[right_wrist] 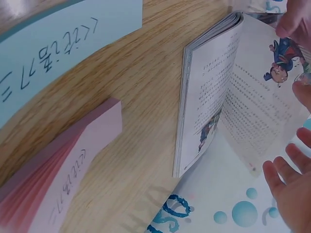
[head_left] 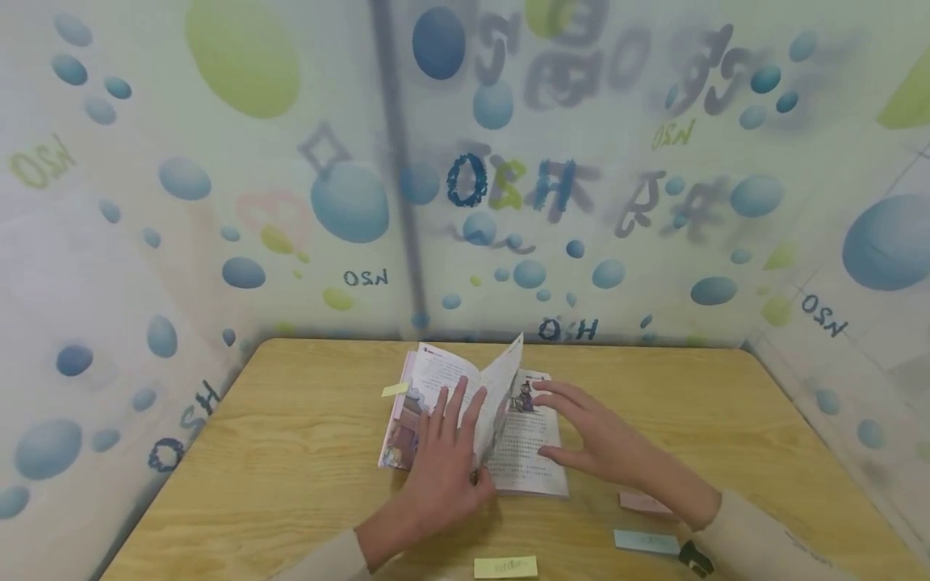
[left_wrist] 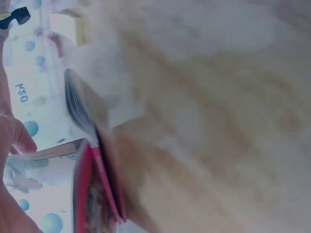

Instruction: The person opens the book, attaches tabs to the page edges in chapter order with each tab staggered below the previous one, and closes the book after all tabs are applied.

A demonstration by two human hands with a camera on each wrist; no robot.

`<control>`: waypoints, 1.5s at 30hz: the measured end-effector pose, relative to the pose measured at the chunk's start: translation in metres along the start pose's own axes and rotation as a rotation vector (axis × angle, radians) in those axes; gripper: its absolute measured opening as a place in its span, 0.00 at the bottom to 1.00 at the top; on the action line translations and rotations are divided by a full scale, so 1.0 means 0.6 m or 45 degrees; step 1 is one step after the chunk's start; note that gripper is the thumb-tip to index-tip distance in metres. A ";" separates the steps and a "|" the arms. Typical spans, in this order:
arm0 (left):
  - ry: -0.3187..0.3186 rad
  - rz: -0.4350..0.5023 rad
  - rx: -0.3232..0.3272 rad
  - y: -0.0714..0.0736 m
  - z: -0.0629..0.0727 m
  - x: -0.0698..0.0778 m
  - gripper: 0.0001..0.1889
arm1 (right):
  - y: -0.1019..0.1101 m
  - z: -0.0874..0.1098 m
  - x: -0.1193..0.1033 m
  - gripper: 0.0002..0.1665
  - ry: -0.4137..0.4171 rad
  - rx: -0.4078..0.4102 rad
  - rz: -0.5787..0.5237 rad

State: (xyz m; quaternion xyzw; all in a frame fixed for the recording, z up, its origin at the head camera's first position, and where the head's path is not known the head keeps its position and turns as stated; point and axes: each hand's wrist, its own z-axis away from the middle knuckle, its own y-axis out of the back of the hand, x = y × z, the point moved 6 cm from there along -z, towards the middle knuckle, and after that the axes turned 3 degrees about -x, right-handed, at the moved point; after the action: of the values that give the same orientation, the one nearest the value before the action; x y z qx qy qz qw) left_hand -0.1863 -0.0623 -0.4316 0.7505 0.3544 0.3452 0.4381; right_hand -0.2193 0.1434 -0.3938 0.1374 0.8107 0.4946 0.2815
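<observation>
An open book [head_left: 526, 460] lies on the wooden table, with one leaf [head_left: 504, 375] standing up near its middle. My left hand [head_left: 446, 464] rests on the left-hand page, its fingers spread and fairly straight. Over the outer edge of the right-hand page is my right hand [head_left: 592, 432], fingers loosely bent and apart from the thumb, with nothing visibly held between them. A yellow sticky tab [head_left: 395, 390] juts out from the book's left edge. In the right wrist view the book [right_wrist: 206, 92] shows printed text and a coloured figure. The left wrist view is blurred, with the book's red cover edge [left_wrist: 82, 189] visible.
Below the right forearm lie a pink sticky-note pad [head_left: 643, 503] and a blue one [head_left: 647, 541], both with handwriting. A yellow sticky-note pad [head_left: 505, 567] sits at the near edge of view. Behind the table [head_left: 291, 436] hangs a bubble-patterned curtain [head_left: 349, 202].
</observation>
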 end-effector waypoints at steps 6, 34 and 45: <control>-0.041 0.015 0.134 0.037 -0.008 -0.012 0.55 | -0.005 0.004 0.003 0.40 -0.064 -0.038 -0.023; -0.074 -0.128 -0.682 0.017 0.034 -0.053 0.28 | -0.097 0.039 0.014 0.42 -0.418 -0.555 -0.025; -0.059 0.008 -0.838 0.008 0.045 -0.080 0.29 | -0.091 0.033 0.019 0.35 -0.361 -0.539 -0.028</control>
State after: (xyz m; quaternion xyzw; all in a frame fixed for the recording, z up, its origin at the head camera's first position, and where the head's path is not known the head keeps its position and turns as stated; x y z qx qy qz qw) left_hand -0.1872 -0.1152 -0.4476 0.5775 0.2115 0.4254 0.6639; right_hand -0.2136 0.1373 -0.4525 0.1345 0.6428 0.6260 0.4204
